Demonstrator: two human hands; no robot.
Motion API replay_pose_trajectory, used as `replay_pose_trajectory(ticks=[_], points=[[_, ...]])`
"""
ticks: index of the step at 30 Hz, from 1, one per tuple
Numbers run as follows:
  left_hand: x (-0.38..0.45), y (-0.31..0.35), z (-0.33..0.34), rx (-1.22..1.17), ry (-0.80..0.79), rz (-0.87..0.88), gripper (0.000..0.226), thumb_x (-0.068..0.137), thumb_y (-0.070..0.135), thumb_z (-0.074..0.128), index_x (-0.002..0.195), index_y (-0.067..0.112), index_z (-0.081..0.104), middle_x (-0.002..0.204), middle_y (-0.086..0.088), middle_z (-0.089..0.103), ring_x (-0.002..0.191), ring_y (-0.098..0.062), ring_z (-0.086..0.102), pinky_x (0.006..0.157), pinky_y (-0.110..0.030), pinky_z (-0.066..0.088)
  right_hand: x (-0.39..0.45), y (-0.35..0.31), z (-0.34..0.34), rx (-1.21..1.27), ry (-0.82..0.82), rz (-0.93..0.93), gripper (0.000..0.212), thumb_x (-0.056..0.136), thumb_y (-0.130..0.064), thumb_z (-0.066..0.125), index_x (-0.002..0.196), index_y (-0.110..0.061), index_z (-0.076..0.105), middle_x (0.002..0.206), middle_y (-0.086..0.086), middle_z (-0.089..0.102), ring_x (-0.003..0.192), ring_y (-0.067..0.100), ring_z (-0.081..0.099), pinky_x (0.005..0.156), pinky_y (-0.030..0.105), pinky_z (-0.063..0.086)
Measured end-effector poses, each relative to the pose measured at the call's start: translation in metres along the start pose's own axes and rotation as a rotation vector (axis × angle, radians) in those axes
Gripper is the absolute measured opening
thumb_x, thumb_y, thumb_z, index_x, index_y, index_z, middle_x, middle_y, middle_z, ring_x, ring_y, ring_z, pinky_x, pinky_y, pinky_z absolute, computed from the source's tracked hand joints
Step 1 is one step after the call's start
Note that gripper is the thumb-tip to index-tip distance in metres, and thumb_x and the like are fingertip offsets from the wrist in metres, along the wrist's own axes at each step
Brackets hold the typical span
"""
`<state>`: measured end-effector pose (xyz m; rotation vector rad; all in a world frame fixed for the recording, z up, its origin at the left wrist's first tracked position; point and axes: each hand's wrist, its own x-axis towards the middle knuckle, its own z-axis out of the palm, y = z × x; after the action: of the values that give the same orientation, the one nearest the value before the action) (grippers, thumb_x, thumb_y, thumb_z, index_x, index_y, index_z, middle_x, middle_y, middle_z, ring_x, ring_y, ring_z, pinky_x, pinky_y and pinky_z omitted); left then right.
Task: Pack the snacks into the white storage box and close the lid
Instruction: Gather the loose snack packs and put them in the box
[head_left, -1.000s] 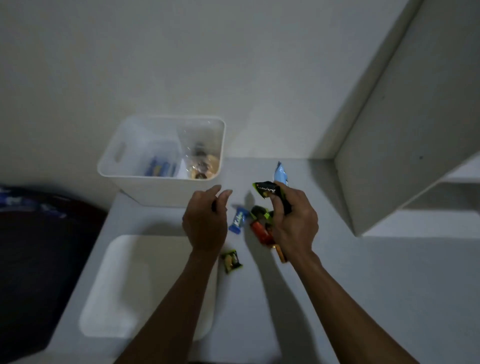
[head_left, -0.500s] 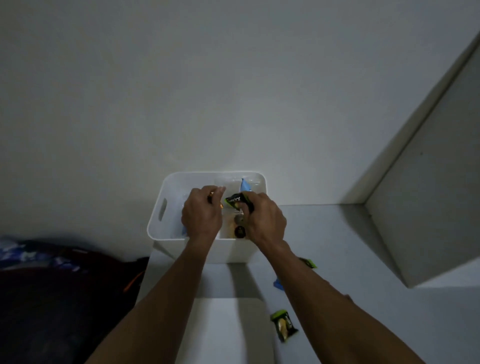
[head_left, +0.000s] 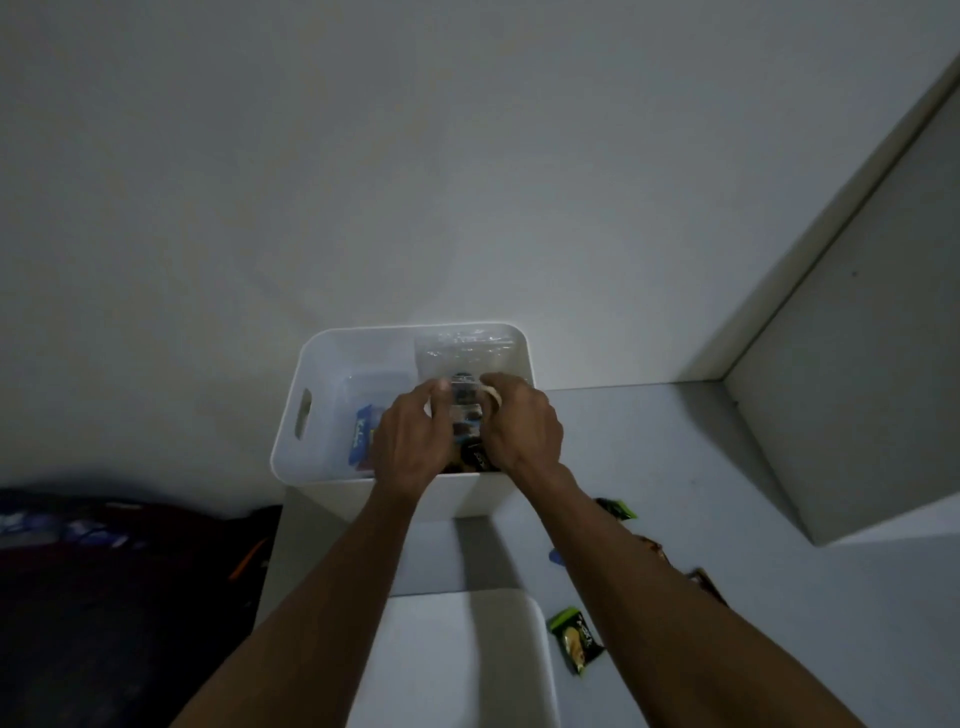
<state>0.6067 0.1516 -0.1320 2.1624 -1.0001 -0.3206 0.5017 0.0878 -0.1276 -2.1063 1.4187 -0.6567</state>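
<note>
Looking down at a pale grey worktop (head_left: 649, 467) running up against a plain white wall (head_left: 415, 156), with a white cabinet panel (head_left: 857, 389) rising at the right and dark bedding (head_left: 104, 571) lying off the left edge, all in dim light. Sitting at the back of the worktop against the wall: the open white box (head_left: 311, 415), a blue packet (head_left: 361, 434) standing inside near its left part and a clear bag (head_left: 467, 348) leaning at its far right corner. Lying flat just in front of the box: the lid (head_left: 457, 649). Resting to the right of the lid: a green snack (head_left: 575, 642), with another green snack (head_left: 615, 508) and a brown wrapper (head_left: 704, 582) partly hidden by the right forearm.

Reaching over the box, both hands close together: left hand (head_left: 410, 441) and right hand (head_left: 522, 426) curling around dark packets (head_left: 467, 415) between them, fingers bent on the bundle.

Compared with half a second ago: hands sinking lower inside the box, the black-and-green pack and the light blue one no longer sticking up above the right hand.
</note>
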Motion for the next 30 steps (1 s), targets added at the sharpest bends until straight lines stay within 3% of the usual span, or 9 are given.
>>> replay_pose_trajectory(ticks=[2, 7, 11, 13, 16, 21, 25, 27, 30], points=[[0.0, 0.001, 0.002, -0.018, 0.013, -0.002, 0.052, 0.102, 0.049, 0.024, 0.111, 0.02, 0.066, 0.108, -0.008, 0.069, 0.102, -0.023, 0.062, 0.09, -0.034, 0.041, 0.001, 0.002, -0.009, 0.039, 0.014, 0.001, 0.029, 0.099, -0.029, 0.05, 0.124, -0.024, 0.063, 0.123, 0.005, 0.066, 0.106, 0.026, 0.064, 0.083, 0.035, 0.051], [-0.017, 0.022, 0.0, -0.098, 0.149, 0.087, 0.042, 0.101, 0.044, 0.034, 0.106, 0.02, 0.068, 0.11, -0.01, 0.07, 0.104, -0.03, 0.062, 0.094, -0.04, 0.048, -0.005, 0.029, -0.059, 0.164, 0.104, 0.038, 0.032, 0.096, -0.037, 0.052, 0.124, -0.028, 0.063, 0.121, 0.003, 0.067, 0.103, 0.021, 0.066, 0.088, 0.038, 0.054], [-0.067, 0.05, 0.011, -0.177, 0.344, 0.275, 0.031, 0.101, 0.03, 0.045, 0.098, 0.011, 0.069, 0.095, -0.011, 0.069, 0.092, -0.032, 0.061, 0.083, -0.04, 0.049, -0.043, 0.096, -0.109, 0.221, 0.206, 0.069, 0.037, 0.096, -0.044, 0.053, 0.127, -0.026, 0.062, 0.125, -0.003, 0.065, 0.1, 0.01, 0.065, 0.087, 0.036, 0.056], [-0.097, 0.054, 0.029, -0.189, 0.346, 0.335, 0.029, 0.1, 0.026, 0.047, 0.1, 0.008, 0.069, 0.095, -0.01, 0.069, 0.091, -0.03, 0.06, 0.082, -0.035, 0.046, -0.071, 0.137, -0.124, 0.213, 0.226, 0.116, 0.04, 0.096, -0.044, 0.054, 0.131, -0.024, 0.06, 0.131, -0.002, 0.061, 0.108, 0.012, 0.062, 0.092, 0.04, 0.054], [-0.148, 0.046, 0.071, -0.132, 0.258, 0.398, 0.025, 0.096, 0.022, 0.055, 0.11, 0.004, 0.067, 0.105, -0.011, 0.068, 0.098, -0.026, 0.06, 0.089, -0.034, 0.045, -0.113, 0.195, -0.128, 0.137, 0.181, 0.187, 0.047, 0.097, -0.043, 0.055, 0.138, -0.022, 0.053, 0.14, 0.004, 0.053, 0.128, 0.022, 0.05, 0.108, 0.042, 0.042], [-0.225, 0.006, 0.148, 0.159, 0.0, 0.202, 0.052, 0.093, 0.046, 0.046, 0.134, 0.014, 0.053, 0.135, -0.013, 0.053, 0.126, -0.029, 0.048, 0.104, -0.039, 0.04, -0.173, 0.26, -0.095, -0.024, -0.001, 0.255, 0.065, 0.094, -0.057, 0.05, 0.149, -0.025, 0.037, 0.156, 0.007, 0.035, 0.143, 0.024, 0.029, 0.115, 0.045, 0.033], [-0.252, -0.016, 0.191, 0.322, -0.184, 0.036, 0.07, 0.094, 0.062, 0.024, 0.152, 0.025, 0.021, 0.158, -0.011, 0.023, 0.145, -0.031, 0.021, 0.116, -0.049, 0.026, -0.187, 0.291, -0.063, -0.123, -0.059, 0.2, 0.077, 0.091, -0.069, 0.041, 0.154, -0.028, 0.024, 0.161, 0.01, 0.023, 0.149, 0.028, 0.02, 0.116, 0.05, 0.026], [-0.248, -0.022, 0.209, 0.362, -0.216, 0.031, 0.069, 0.096, 0.061, 0.022, 0.154, 0.029, 0.006, 0.162, -0.011, 0.013, 0.148, -0.034, 0.012, 0.118, -0.05, 0.012, -0.18, 0.298, -0.048, -0.148, -0.091, 0.161, 0.08, 0.089, -0.074, 0.038, 0.155, -0.034, 0.016, 0.164, 0.008, 0.016, 0.151, 0.027, 0.013, 0.118, 0.05, 0.021], [-0.226, -0.024, 0.228, 0.422, -0.233, 0.088, 0.063, 0.097, 0.058, 0.014, 0.153, 0.035, -0.003, 0.163, -0.009, 0.005, 0.149, -0.033, 0.003, 0.118, -0.054, 0.006, -0.163, 0.299, -0.027, -0.203, -0.089, 0.081, 0.076, 0.089, -0.075, 0.038, 0.153, -0.037, 0.022, 0.162, 0.007, 0.021, 0.15, 0.028, 0.017, 0.116, 0.052, 0.025]])
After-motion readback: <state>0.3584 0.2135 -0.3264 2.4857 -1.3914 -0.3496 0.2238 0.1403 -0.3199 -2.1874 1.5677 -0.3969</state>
